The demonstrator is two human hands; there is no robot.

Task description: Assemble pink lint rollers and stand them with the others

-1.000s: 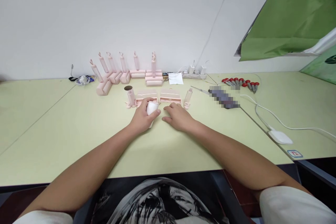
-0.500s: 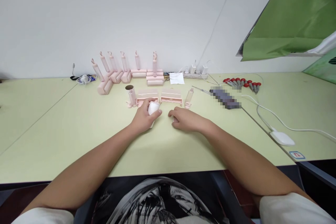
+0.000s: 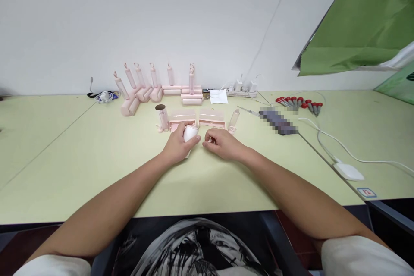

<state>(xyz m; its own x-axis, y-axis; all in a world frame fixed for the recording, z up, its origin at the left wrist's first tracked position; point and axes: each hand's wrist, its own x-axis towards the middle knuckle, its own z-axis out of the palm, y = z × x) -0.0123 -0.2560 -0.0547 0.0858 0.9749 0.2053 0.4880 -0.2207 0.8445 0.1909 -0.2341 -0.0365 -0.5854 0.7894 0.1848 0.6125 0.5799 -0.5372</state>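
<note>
My left hand is wrapped round a white roll, which leans over the table. To its right, my right hand is closed in a pinch. Something small and pale shows between those fingers, too little of it to name. Just behind the hands lie two open pink lint roller cases with clear covers. A clear pink handle stands to their left, by a roll with a brown inside. Another clear handle stands on their right.
Several pink lint rollers with upright handles line the wall. A power strip and white paper sit beside them. Red-capped grey tools, a blurred dark object and a white charger with its cable lie right.
My right hand has drawn its fingertips together into a pinch and shifted slightly left, closer to the roll. My left hand keeps its hold on the roll, nearly still.
</note>
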